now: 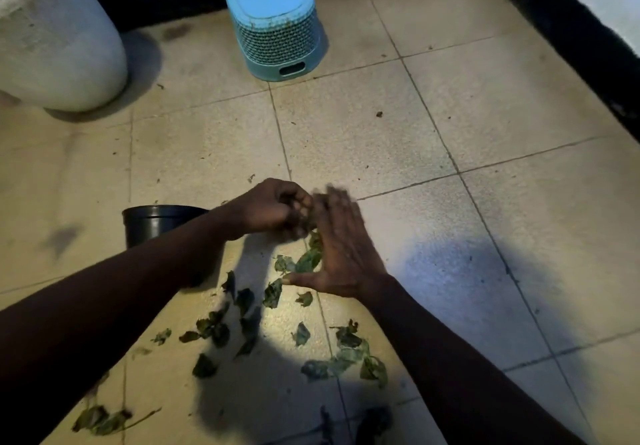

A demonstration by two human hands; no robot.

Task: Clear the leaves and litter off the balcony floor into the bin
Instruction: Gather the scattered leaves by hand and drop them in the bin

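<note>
Left hand: fingers curled tight into a fist low over the floor, a bit of green showing at the knuckles, so it looks to be gripping a wad of leaves. How much is in there I can't tell.

Right hand: flat, fingers straight and together, thumb spread out to the side with its tip down by the tiles. Fingertips are motion-blurred and touch or nearly touch the left fist. It grips nothing. A few leaves sit in the angle between its palm and thumb, just under the left fist.

The rest of the leaves are loose on the tiles:
- a scatter below and between the two forearms
- a denser clump beside the right forearm
- a couple with a stem at the bottom left, well apart from the others

Small dark crumbs dot the tiles farther out.

Black pot: upright, mouth open, on the floor just behind the left forearm, which partly hides it. Contents not visible.

Blue basket: upside down, base up with a label on it, by the far wall and well apart from the hands.

Big white planter in the far left corner. Black skirting runs along the floor edges.
</note>
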